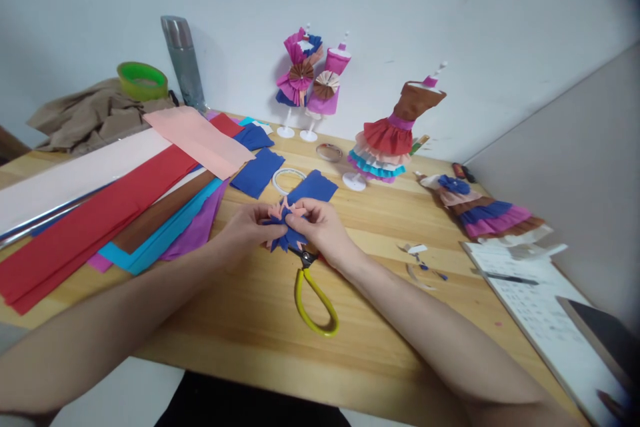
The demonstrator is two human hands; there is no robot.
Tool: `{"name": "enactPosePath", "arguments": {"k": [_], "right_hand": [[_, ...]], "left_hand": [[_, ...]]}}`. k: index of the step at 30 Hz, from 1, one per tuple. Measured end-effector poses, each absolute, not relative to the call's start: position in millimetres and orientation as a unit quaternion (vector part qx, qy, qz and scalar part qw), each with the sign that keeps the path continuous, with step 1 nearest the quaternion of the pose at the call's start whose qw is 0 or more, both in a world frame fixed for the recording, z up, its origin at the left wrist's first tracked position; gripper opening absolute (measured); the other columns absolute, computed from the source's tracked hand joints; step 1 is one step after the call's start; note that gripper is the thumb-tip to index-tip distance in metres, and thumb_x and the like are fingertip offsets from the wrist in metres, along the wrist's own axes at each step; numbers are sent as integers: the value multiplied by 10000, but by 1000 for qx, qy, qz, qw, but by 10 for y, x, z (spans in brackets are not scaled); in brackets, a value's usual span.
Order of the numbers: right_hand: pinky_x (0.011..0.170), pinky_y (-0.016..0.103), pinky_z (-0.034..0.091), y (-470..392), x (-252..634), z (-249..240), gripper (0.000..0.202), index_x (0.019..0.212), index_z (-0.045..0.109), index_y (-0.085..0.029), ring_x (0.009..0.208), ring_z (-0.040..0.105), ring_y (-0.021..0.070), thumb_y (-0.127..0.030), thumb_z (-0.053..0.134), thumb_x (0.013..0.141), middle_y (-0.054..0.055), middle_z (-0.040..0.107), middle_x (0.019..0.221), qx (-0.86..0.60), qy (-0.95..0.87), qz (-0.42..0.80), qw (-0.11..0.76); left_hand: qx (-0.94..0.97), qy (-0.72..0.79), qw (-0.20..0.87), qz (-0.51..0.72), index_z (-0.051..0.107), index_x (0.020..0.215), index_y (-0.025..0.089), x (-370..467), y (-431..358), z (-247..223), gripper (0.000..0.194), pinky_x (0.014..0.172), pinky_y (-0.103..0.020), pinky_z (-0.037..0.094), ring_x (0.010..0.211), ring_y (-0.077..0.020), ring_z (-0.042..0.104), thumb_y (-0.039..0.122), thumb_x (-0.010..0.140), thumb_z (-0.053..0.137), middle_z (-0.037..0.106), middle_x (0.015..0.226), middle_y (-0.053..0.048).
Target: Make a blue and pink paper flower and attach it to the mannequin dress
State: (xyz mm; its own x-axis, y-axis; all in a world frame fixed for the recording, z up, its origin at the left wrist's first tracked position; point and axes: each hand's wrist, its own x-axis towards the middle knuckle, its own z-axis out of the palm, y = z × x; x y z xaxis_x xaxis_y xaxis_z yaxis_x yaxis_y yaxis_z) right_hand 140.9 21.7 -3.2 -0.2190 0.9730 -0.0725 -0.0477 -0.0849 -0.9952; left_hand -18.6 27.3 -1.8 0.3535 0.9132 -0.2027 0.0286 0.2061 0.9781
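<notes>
Between both hands is a paper flower point(289, 235) with blue petals and peach ones showing behind them. My left hand point(250, 223) pinches its left side. My right hand point(323, 227) grips the right side, thumb pressed near the flower's middle. Just below lies a pair of scissors point(316, 310) with yellow handles, its blades partly hidden under the flower and my right hand. Beyond the hands are a blue paper piece point(317, 187), another blue sheet point(259, 173) and a white tape roll point(281, 180).
Long folded paper strips point(100, 220) in several colours cover the table's left. Mini dress forms stand at the back, one in a brown and red ruffled dress point(395, 127). Paper scraps point(423, 263) and a written sheet point(520, 300) lie right. A bottle point(183, 63) stands back left.
</notes>
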Motion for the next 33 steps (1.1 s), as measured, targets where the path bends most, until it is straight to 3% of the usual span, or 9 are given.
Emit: {"name": "enactPosePath", "arguments": {"k": [6,10,15,18,20,23,27,30,33], "right_hand": [[476,222,366,212,1422,-17,181,651,594,-174,454,482,85,-328,689,649,-51,539,511,-429,-499,599,456],[449,235,359,227,1427,-13,297,649,563,-189,425,471,95,-423,745,633,-46,552,511,-438,-516,591,439],[505,242,385,273,1479,-30,372,629,590,-178,490,484,99,-530,672,716,-17,563,547,-443,-523,556,471],[516,247,405,274,1467,-45,340,734,613,-184,522,524,113,-473,761,634,-12,615,629,-445,-548,549,448],[470,244,379,266,1448,-47,355,709,579,-192,460,501,110,-455,790,598,-31,590,564,-452,-552,560,422],[445,239,335,258,1452,-35,391,612,534,-190,411,458,97,-531,707,693,-38,533,482,-447,-543,572,422],[518,250,366,284,1511,-22,423,637,587,-166,483,477,96,-566,613,773,-16,553,545,-437,-537,569,443],[539,255,378,313,1544,-18,342,684,596,-170,526,482,106,-502,633,759,-8,574,598,-451,-553,533,454],[552,253,378,293,1557,24,218,680,568,-189,556,462,109,-382,661,723,-20,557,618,-476,-578,405,526]], "left_hand": [[502,440,652,360,614,688,134,-202,258,-18,216,460,-196,353,438,-73,486,293,609,737,595,505,20],[495,447,655,354,612,711,140,-205,257,-21,217,462,-196,346,440,-77,490,281,606,739,587,499,28],[491,443,663,350,595,685,141,-215,258,-41,219,470,-193,341,440,-72,490,307,631,728,596,500,18],[490,453,661,343,600,701,138,-216,261,-40,218,467,-194,345,448,-79,500,291,617,732,606,508,13],[493,452,662,338,609,713,135,-215,261,-33,216,468,-191,344,453,-77,502,283,616,733,612,518,12],[493,445,669,333,612,714,135,-215,261,-20,212,467,-186,335,454,-73,504,291,632,729,627,534,6],[482,444,677,334,609,697,137,-217,266,-5,208,460,-187,317,444,-73,501,291,632,733,615,515,9],[476,436,685,337,609,687,136,-217,269,2,211,456,-194,313,445,-76,504,292,628,738,631,533,-3],[473,433,684,347,611,677,134,-214,266,3,210,449,-199,305,432,-75,491,288,624,744,620,516,0]]}}
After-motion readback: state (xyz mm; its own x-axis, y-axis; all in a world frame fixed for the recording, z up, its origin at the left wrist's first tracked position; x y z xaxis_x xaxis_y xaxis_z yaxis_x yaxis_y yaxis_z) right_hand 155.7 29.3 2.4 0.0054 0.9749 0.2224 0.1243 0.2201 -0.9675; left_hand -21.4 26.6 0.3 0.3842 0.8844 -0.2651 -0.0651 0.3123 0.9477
